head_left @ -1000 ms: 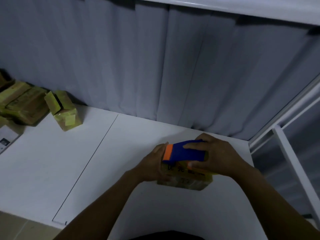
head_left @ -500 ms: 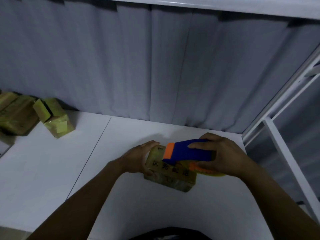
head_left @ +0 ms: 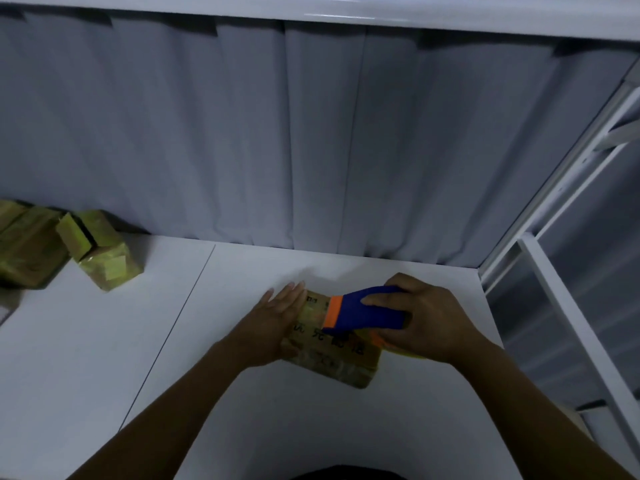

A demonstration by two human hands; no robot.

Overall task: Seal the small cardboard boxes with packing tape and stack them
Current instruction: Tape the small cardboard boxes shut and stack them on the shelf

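Head view: left hand (head_left: 277, 320) presses flat-fingered, apparently steadying the box (head_left: 332, 355), while right hand (head_left: 426, 323) grips the tape dispenser (head_left: 363, 311) over its top

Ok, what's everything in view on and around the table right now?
brown cardboard box with black printed characters: one, brown, table centre, under both hands
blue tape dispenser with orange front edge: one, blue and orange, over that box's top
taped cardboard boxes: pile, count unclear, yellowish brown, table's far left
small cardboard box with raised flaps: one, yellowish brown, beside the pile
white table: one, white, foreground
grey pleated curtain: one, grey, behind the table
white metal frame: one, white, right side
left hand: straight fingers on the centre box's left end
right hand: grips the dispenser
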